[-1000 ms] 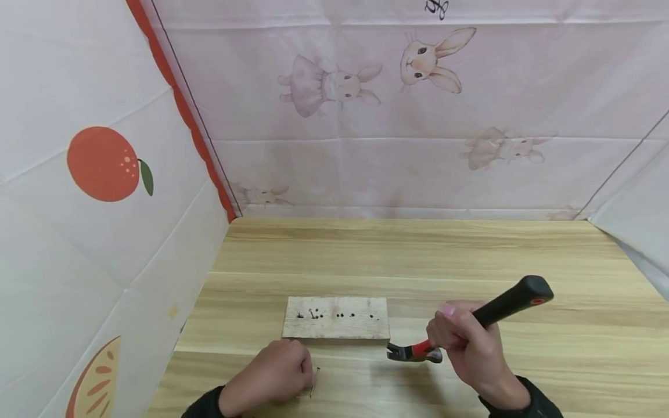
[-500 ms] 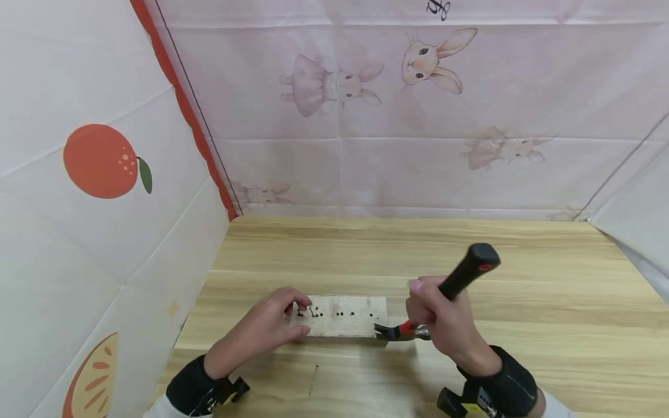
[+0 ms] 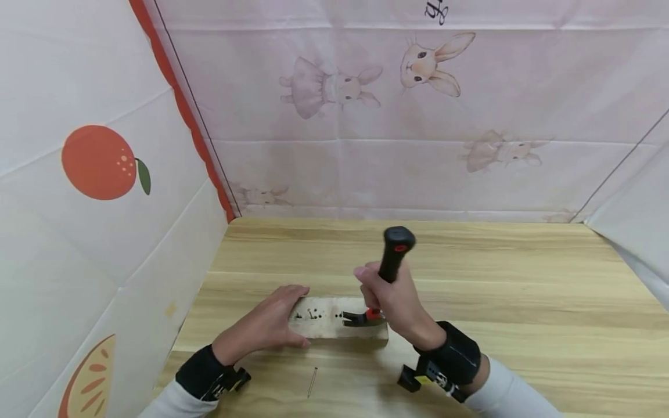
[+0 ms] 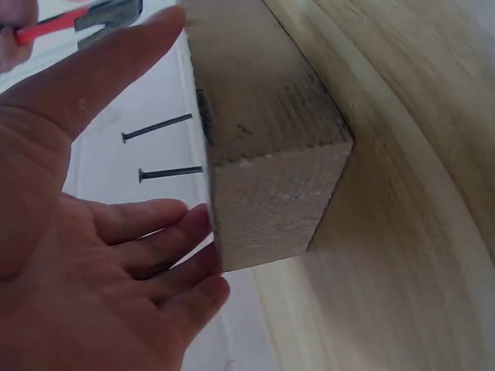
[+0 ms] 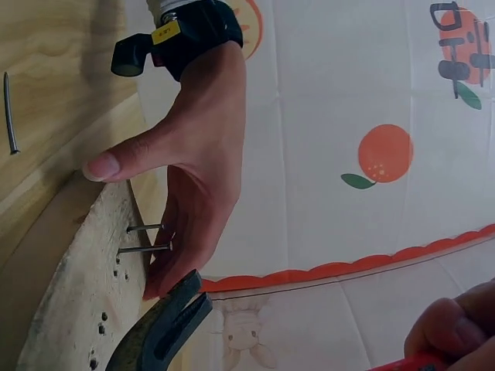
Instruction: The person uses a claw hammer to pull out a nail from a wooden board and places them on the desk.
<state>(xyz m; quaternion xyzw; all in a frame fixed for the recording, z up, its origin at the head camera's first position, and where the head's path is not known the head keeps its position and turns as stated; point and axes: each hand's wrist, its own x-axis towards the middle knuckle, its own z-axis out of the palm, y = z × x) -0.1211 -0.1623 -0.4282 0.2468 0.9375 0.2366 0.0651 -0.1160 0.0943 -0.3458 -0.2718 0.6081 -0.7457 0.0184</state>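
Head view puts the wooden block (image 3: pixel 326 332) on the near part of the tabletop (image 3: pixel 512 273), its long side running across my screen. The left hand (image 3: pixel 263 322) holds its left end, thumb along the near side and fingers at the far one. The right hand (image 3: pixel 394 299) grips the hammer (image 3: pixel 394 258), handle end up, forked claw (image 5: pixel 166 325) pointing toward the left hand above the right half of the block; from my end I can't tell whether the steel touches the wood.

I count two nails (image 4: pixel 170 174) set in the block near its left end, shafts standing proud, one leaning, and the claw is on neither. More dark spots, which I read as bare holes (image 5: pixel 102 317), run along the upper face. One loose nail (image 3: pixel 312 382) lies on the tabletop on the near side of the block, apart from both hands. I'd judge the work partway along, with both standing nails yet to be dealt with.

The block is squared, pale and rough-sawn, smudged dark along an edge. The nails are thin metal with small flat heads. Black grip, red shaft and dark, tapering prongs make up the hammer; the tabletop is smooth, with pale streaked grain.
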